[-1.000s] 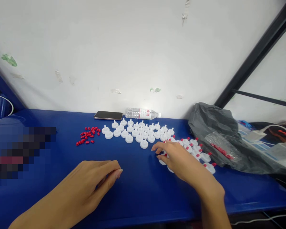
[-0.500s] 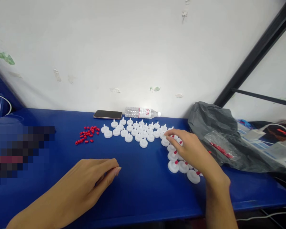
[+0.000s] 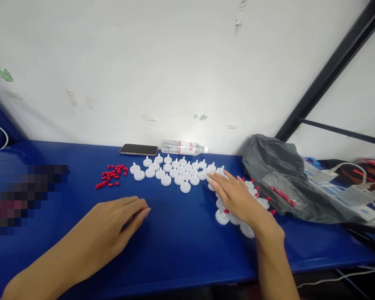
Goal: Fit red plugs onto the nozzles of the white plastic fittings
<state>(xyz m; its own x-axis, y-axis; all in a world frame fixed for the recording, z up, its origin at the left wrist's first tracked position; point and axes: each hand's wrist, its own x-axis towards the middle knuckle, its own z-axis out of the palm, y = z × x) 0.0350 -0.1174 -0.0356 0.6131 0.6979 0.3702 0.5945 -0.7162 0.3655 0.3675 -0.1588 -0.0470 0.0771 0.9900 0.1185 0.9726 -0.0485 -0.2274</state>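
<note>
White plastic caps with red tips (image 3: pixel 222 216) cluster right of counter middle, under right hand (image 3: pixel 239 198): fingers (image 3: pixel 217 179) spread flat, palm down, pressing on caps, grasping nothing. Left hand (image 3: pixel 115 221) rests on blue counter (image 3: pixel 181 246) near front edge, fingers loosely curled, empty. Plain white round caps (image 3: pixel 175 173) lie toward back edge.

My small assembly workbench: a blue table (image 3: pixel 181 246) against a scuffed white wall (image 3: pixel 162 62), rows of white caps (image 3: pixel 171 171), a heap of red plugs (image 3: pixel 111 177).
</note>
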